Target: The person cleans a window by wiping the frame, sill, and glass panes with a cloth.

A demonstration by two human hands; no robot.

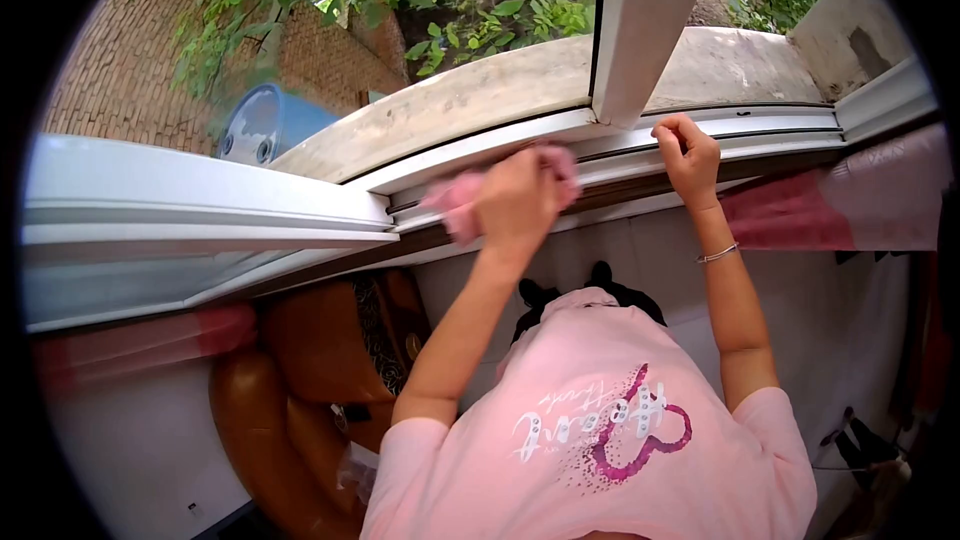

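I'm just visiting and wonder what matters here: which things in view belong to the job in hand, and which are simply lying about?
Part of the job:
- pink cloth, held in the left hand
- white window track, where the cloth is
- right hand, curled beside the track

Just about:
- brown leather seat
- pink curtain
- blue container outside

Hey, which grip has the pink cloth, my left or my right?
Your left grip holds the pink cloth at the window frame; your right grip is curled with no cloth showing, and a bracelet circles that wrist.
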